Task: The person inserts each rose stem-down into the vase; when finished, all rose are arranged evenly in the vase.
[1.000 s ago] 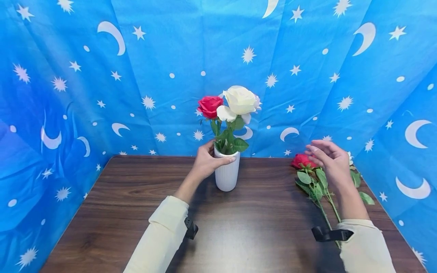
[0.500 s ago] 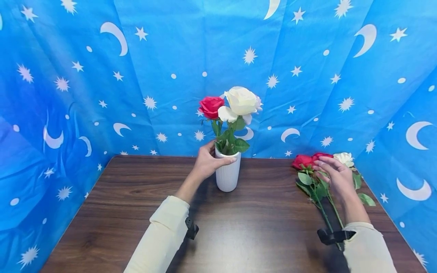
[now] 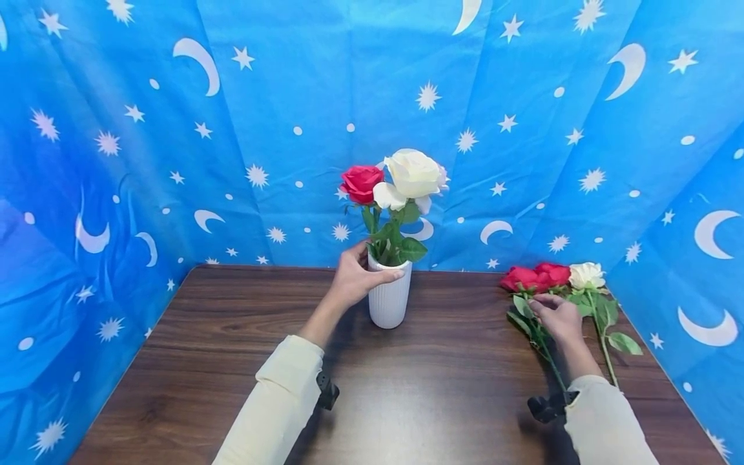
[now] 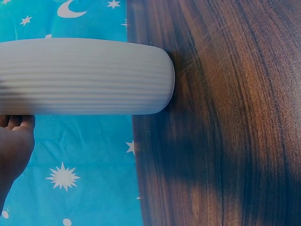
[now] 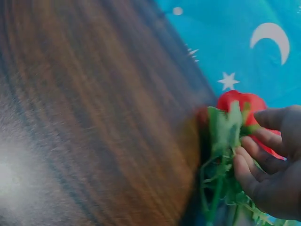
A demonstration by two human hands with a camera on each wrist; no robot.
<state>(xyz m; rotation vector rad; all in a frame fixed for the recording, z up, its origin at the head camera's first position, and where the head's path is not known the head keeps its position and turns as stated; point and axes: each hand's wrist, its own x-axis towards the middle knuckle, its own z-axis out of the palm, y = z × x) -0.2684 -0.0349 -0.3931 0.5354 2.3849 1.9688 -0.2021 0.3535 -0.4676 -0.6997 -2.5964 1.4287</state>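
My left hand [image 3: 354, 278] grips a white ribbed vase [image 3: 388, 300] near its rim, thumb across the front and fingers behind. Upright in the vase stand a red rose [image 3: 361, 184], a white rose [image 3: 414, 173] and a paler bloom mostly hidden behind it. In the left wrist view the vase [image 4: 89, 77] fills the upper left, its base on the table. At the right, my right hand [image 3: 558, 320] is at the leaves and stems of two red roses [image 3: 526, 279] lying down. In the right wrist view its fingers [image 5: 254, 153] are loosely bent beside the leaves, thumb apart.
A white rose [image 3: 587, 276] lies at the far right of the dark wooden table [image 3: 442, 387], beside the red ones. Behind the table and at both sides hangs a blue cloth [image 3: 290, 84] with moons and stars, close to the table's back edge.
My right hand has come down and toward me from above the red blooms to their leaves and stems, uncovering the blooms and the white rose. My left hand stays on the vase.
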